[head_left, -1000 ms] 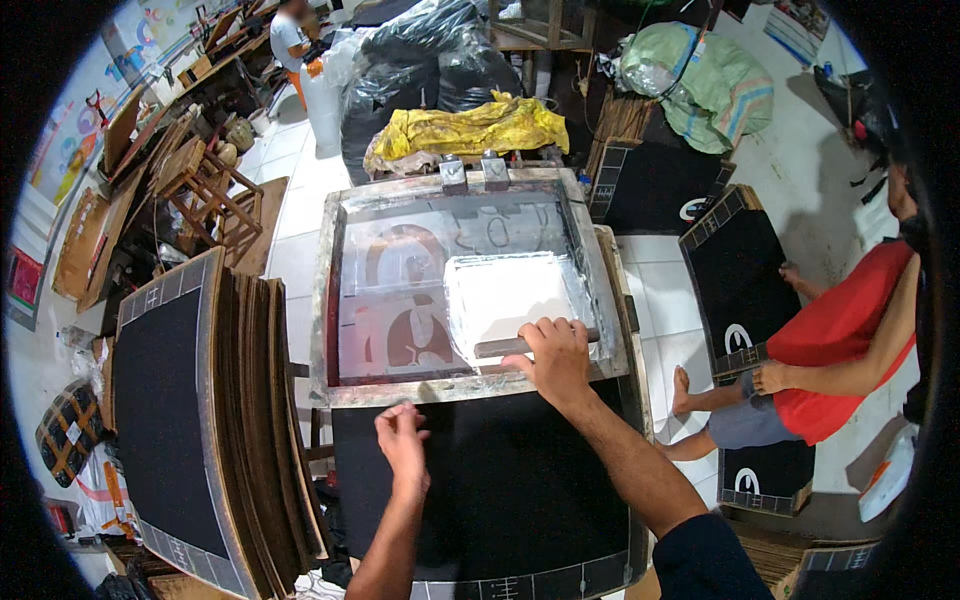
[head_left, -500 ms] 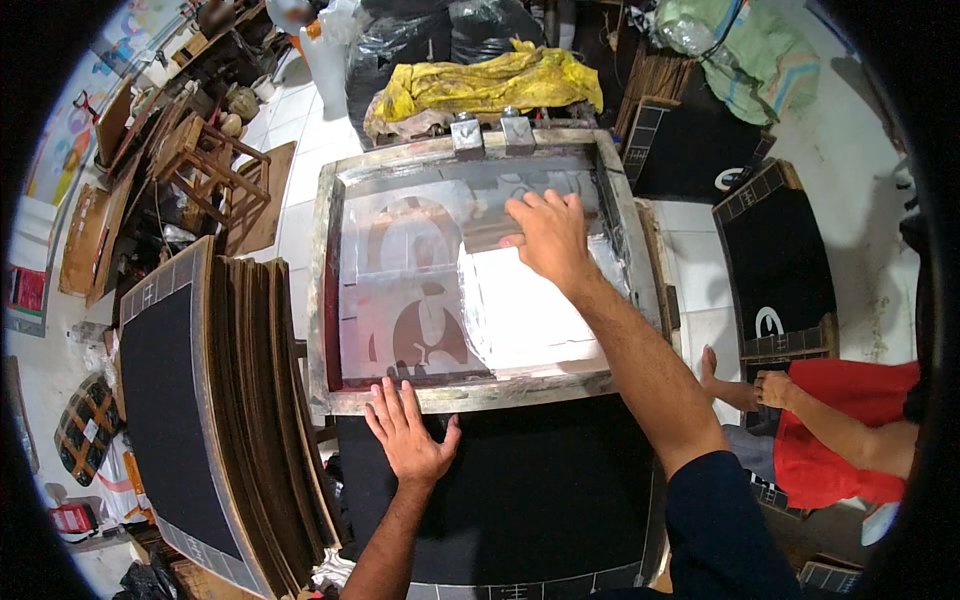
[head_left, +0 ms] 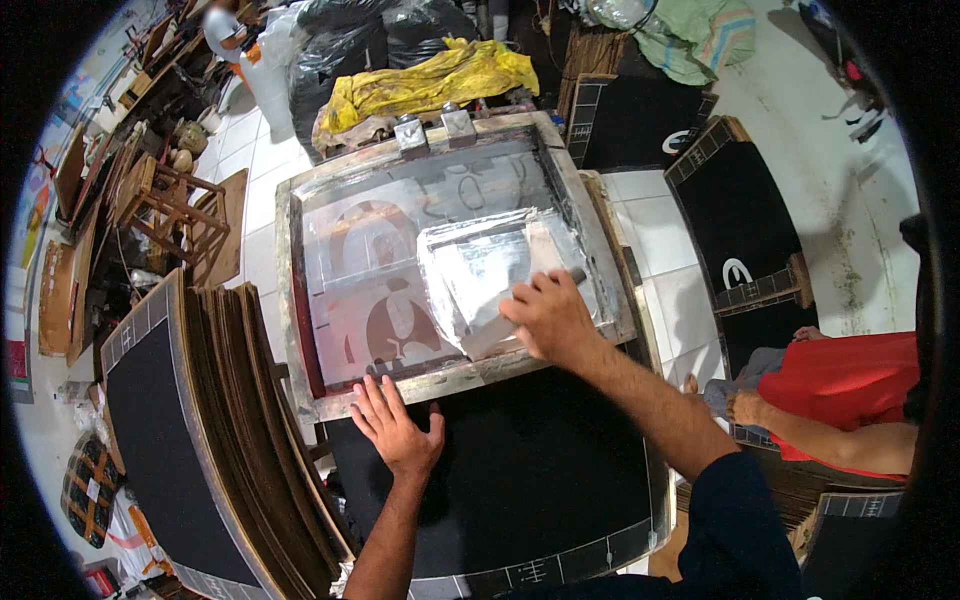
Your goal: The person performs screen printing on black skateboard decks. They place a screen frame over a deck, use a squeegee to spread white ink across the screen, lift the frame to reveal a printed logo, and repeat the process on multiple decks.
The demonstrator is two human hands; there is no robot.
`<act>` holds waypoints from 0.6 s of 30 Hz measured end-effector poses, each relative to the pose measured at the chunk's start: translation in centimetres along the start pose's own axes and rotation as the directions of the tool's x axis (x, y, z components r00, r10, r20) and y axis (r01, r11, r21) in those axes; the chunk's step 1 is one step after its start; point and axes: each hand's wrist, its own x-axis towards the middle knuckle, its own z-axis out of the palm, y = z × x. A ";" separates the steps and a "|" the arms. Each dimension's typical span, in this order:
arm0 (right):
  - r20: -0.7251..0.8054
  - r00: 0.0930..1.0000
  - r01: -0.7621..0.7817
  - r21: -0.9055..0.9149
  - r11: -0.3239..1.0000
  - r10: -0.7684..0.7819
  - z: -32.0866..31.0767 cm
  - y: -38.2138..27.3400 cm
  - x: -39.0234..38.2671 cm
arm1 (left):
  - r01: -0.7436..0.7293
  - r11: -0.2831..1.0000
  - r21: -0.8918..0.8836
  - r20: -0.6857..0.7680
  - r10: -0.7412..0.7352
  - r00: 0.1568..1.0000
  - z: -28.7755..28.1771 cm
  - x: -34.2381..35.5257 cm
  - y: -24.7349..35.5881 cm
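A wooden-framed printing screen (head_left: 470, 376) lies over a black panel (head_left: 500, 485), tilted a little in my view. White ink (head_left: 465, 262) covers the right part of its mesh, and cut-out shapes show at the left. My right hand (head_left: 558, 322) is closed round a squeegee (head_left: 490, 336), whose blade sits on the mesh close to the near rail. Fingers spread, my left hand (head_left: 398, 432) rests its fingertips on the near rail, left of the middle, holding nothing. Two metal hinge clamps (head_left: 459, 128) grip the far rail.
A tall stack of black-faced boards (head_left: 150, 440) stands at my left, a wooden stool (head_left: 165, 212) beyond it. Yellow cloth (head_left: 430, 88) lies behind the screen. More black panels (head_left: 735, 215) lie at the right, where a person in red (head_left: 840, 400) sits.
My right hand has drawn the squeegee from the far part of the mesh toward the near rail. The ink area has thinned. My left hand stays on the rail; the view has shifted.
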 end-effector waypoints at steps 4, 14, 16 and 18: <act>-0.105 0.994 0.003 0.025 1.000 0.000 0.9 0.0 -0.7 | 0.012 1.000 -0.011 -0.007 -0.012 1.000 -0.2 0.1 0.1; -0.348 0.936 -0.074 -0.064 0.995 0.048 2.6 5.0 6.7 | 0.014 1.000 0.018 0.002 -0.014 1.000 -0.1 0.2 0.4; -0.291 0.947 -0.153 -0.047 0.987 0.133 2.9 7.5 8.8 | 0.021 1.000 0.004 0.010 -0.021 1.000 -0.1 0.1 0.3; -0.200 0.950 -0.251 -0.027 0.968 0.241 3.4 8.5 9.4 | 0.008 1.000 0.015 -0.007 -0.008 1.000 -0.1 0.1 0.2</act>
